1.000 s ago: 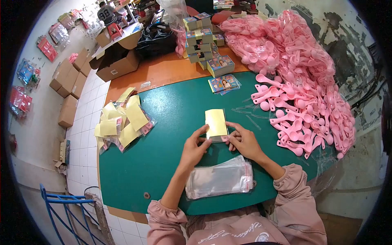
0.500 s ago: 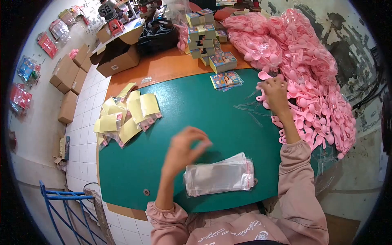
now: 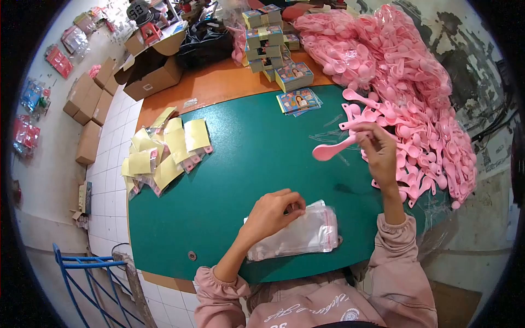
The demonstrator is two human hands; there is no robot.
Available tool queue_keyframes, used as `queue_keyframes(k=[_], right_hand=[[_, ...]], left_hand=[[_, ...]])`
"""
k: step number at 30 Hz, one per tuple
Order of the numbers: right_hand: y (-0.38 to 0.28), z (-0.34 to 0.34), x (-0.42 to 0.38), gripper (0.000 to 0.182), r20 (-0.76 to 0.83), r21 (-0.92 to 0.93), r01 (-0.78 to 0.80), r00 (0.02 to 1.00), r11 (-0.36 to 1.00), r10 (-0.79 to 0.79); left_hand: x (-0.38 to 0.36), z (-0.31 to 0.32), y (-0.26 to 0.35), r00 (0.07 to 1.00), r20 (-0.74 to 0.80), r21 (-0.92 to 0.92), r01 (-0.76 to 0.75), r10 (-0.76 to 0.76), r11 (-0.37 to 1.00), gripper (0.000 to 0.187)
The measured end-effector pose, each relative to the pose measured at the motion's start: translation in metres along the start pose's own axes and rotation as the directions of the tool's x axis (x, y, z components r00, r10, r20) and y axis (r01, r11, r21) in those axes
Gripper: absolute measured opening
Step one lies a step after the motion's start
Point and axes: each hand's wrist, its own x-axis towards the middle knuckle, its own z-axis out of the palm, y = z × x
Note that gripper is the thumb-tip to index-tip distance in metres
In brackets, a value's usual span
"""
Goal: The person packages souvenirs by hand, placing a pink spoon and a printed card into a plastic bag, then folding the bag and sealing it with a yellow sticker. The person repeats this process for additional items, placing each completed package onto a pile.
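Observation:
Between the thumb and fingers of my right hand (image 3: 377,150) is a pink spoon (image 3: 330,151), its bowl pointing left over the green table (image 3: 240,142). Loose pink spoons (image 3: 418,147) lie in a heap beside and beyond that hand. My left hand (image 3: 279,212) is over a stack of clear plastic bags (image 3: 295,238) near the table's front edge. Its fingers are curled together at the upper edge of the bags; whatever they pinch is too small to make out.
Filled packets with yellow cards (image 3: 175,145) lie at the left. Printed cards (image 3: 298,101) and card stacks (image 3: 264,37) stand at the back, beside bagged pink spoons (image 3: 383,49). An open carton (image 3: 153,79) is at the back left. A person (image 3: 143,12) sits farther off.
My right hand has lifted a spoon from the heap and moved down toward me. My left hand has moved right and down onto the bags, its fingers closing.

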Motion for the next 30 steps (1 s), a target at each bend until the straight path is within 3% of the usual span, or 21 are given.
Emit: queue_keyframes(k=[2, 4, 5, 7, 8, 11, 14, 21, 30], right_hand=[[0.006, 0.003, -0.004, 0.015, 0.104, -0.041, -0.065, 0.992, 0.997, 0.069], [0.003, 0.01, -0.008, 0.015, 0.113, 0.03, -0.114, 0.987, 0.993, 0.11], [0.003, 0.013, -0.009, 0.016, 0.129, 0.103, -0.167, 0.98, 0.981, 0.153], [0.005, 0.016, -0.012, 0.015, 0.133, 0.078, -0.16, 0.98, 0.984, 0.149], [0.004, 0.019, -0.014, 0.015, 0.146, 0.088, -0.16, 0.978, 0.983, 0.146], [0.003, 0.023, -0.016, 0.014, 0.163, 0.08, -0.154, 0.977, 0.985, 0.139], [0.001, 0.026, -0.018, 0.014, 0.158, 0.117, -0.174, 0.975, 0.978, 0.155], [-0.004, 0.033, -0.023, 0.014, 0.184, 0.148, -0.232, 0.962, 0.961, 0.204], [-0.006, 0.035, -0.027, 0.016, 0.193, 0.132, -0.181, 0.969, 0.975, 0.153]], left_hand=[[0.0, -0.001, -0.001, 1.0, -0.008, -0.041, 0.006, -0.006, 0.999, 0.01], [-0.001, 0.001, -0.01, 0.998, -0.038, -0.422, 0.037, -0.058, 0.906, 0.01], [0.0, 0.001, -0.013, 0.997, -0.042, -0.421, 0.037, -0.061, 0.906, 0.01], [0.003, -0.001, -0.017, 0.985, 0.031, -0.783, 0.131, -0.172, 0.608, 0.014], [0.004, -0.002, -0.017, 0.97, 0.047, -0.77, 0.188, -0.239, 0.61, 0.021], [0.005, 0.0, -0.015, 0.966, -0.022, -0.73, 0.161, -0.259, 0.664, 0.03], [0.006, 0.0, -0.016, 0.952, -0.028, -0.77, 0.174, -0.305, 0.614, 0.036], [0.006, 0.0, -0.018, 0.936, -0.078, -0.785, 0.155, -0.343, 0.6, 0.036], [0.005, -0.001, -0.016, 0.94, -0.057, -0.743, 0.185, -0.336, 0.644, 0.042]])
